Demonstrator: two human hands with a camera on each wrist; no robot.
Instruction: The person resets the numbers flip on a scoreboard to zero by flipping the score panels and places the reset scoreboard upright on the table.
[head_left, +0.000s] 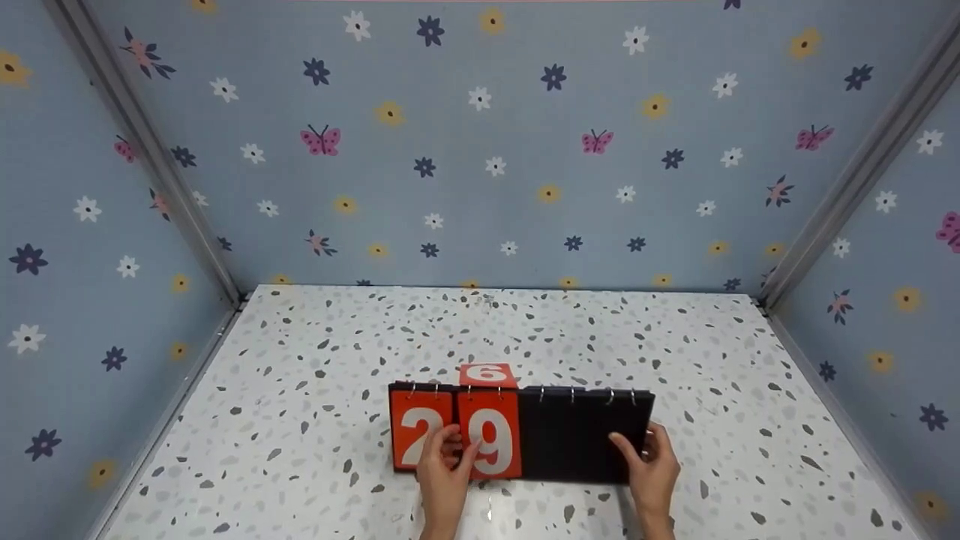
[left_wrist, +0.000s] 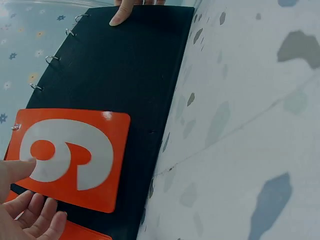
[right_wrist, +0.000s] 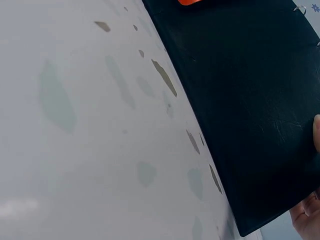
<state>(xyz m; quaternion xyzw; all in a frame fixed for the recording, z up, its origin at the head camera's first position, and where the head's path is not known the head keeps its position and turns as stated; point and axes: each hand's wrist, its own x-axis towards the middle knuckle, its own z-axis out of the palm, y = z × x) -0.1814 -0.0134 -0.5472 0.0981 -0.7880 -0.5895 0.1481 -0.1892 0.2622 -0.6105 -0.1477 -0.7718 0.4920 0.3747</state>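
A black flip scoreboard [head_left: 574,439] stands upright on the table, with metal rings along its top edge. On its left hang a red card with a white 2 [head_left: 405,420] and, beside it, a red card with a white 9 [head_left: 506,412]. My left hand [head_left: 444,469] is at the 9 card: the thumb touches its face and the bent fingers lie by its left edge, in front of the board. My right hand [head_left: 654,469] grips the board's right end, thumb on the front, fingers partly hidden behind. The left wrist view shows the thumb on the 9 card [left_wrist: 102,142].
Another red card with a white 6 [head_left: 486,373] shows behind the board's top edge. The speckled white table [head_left: 322,352] is enclosed by blue flowered panels [head_left: 480,150] at the back and both sides, with metal posts [head_left: 169,172] at the corners.
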